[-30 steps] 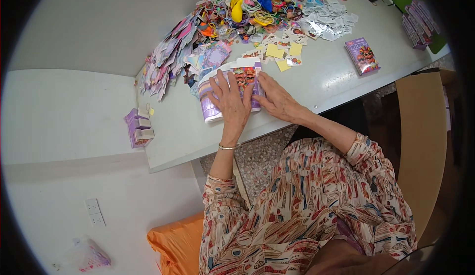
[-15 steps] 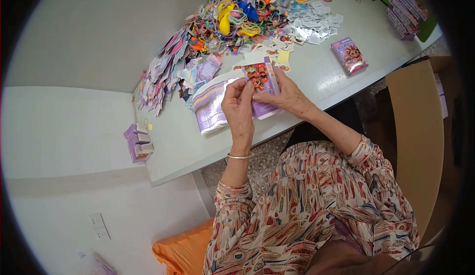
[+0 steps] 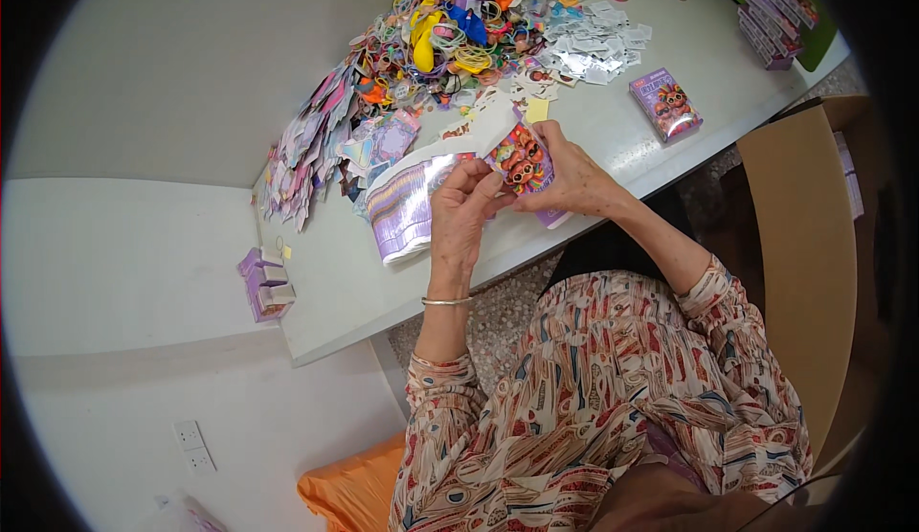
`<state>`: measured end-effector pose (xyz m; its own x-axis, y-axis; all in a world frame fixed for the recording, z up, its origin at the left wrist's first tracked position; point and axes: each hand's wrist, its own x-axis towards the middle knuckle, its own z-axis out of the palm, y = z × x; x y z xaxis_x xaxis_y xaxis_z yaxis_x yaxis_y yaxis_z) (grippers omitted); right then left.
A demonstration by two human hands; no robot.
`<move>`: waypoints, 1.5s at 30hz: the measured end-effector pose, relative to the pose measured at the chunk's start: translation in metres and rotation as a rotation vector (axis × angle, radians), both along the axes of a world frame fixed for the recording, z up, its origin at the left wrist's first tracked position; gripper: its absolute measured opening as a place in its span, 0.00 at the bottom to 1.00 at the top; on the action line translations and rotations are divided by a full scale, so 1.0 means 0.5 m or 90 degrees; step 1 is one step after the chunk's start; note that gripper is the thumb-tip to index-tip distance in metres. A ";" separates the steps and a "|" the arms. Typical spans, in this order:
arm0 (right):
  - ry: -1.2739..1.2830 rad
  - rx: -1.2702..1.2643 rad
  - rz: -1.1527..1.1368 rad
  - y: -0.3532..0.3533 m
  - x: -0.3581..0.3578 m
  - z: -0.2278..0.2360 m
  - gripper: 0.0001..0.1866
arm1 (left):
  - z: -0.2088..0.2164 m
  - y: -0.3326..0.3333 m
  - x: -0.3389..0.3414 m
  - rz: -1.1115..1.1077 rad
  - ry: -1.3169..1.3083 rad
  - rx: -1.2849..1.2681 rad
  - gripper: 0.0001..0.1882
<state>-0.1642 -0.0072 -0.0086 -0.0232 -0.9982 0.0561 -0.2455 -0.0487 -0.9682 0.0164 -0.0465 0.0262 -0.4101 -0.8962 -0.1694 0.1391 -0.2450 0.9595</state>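
Both hands hold a small flat purple carton [image 3: 518, 156] printed with cartoon figures, lifted a little above the white table [image 3: 354, 293]. My left hand [image 3: 461, 214] pinches its lower left edge; a thin bangle circles that wrist. My right hand [image 3: 571, 178] grips its right side, fingers curled behind it. Just left of the hands, a stack of shiny lilac flat cartons [image 3: 407, 208] lies on the table.
A heap of colourful balloons and bands [image 3: 450, 29] and fanned cards [image 3: 306, 154] fill the far table, with white packets [image 3: 593, 48] and a finished purple box [image 3: 666, 103] to the right. A brown cardboard box [image 3: 809, 273] stands at my right. More purple boxes [image 3: 265, 283] sit left.
The hands have lifted off the stack on the table and now hold one carton up between them, drawn slightly toward me.
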 end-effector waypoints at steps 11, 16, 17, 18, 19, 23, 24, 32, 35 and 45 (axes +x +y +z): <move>-0.211 0.014 0.135 0.005 -0.031 0.011 0.35 | -0.028 0.039 -0.035 0.086 0.029 -0.231 0.26; -0.219 0.022 0.149 0.013 -0.048 0.006 0.36 | -0.064 0.027 -0.018 0.006 0.012 -0.180 0.26; -0.186 -0.007 0.149 0.015 -0.052 0.003 0.36 | -0.071 0.025 -0.013 -0.027 0.015 -0.143 0.25; -0.153 -0.037 0.149 0.017 -0.055 0.001 0.36 | -0.077 0.022 -0.007 -0.028 0.015 -0.142 0.25; -0.153 -0.036 0.148 0.019 -0.057 0.002 0.36 | -0.081 0.019 0.001 -0.049 0.032 -0.104 0.25; -0.158 0.037 0.199 0.028 -0.073 0.005 0.36 | -0.071 -0.003 0.014 -0.151 -0.016 -0.032 0.28; -0.161 0.053 0.222 0.030 -0.076 0.005 0.36 | -0.052 -0.005 0.007 -0.153 -0.016 -0.030 0.28; -0.104 0.062 0.314 0.035 -0.093 0.006 0.29 | 0.014 -0.020 -0.007 -0.403 -0.143 -0.147 0.43; -0.142 0.064 0.304 0.035 -0.087 -0.008 0.28 | -0.028 -0.015 0.009 -0.406 -0.208 -0.196 0.39; -0.181 0.146 0.229 0.031 -0.092 -0.006 0.32 | -0.013 0.041 -0.034 -0.193 -0.282 -0.428 0.36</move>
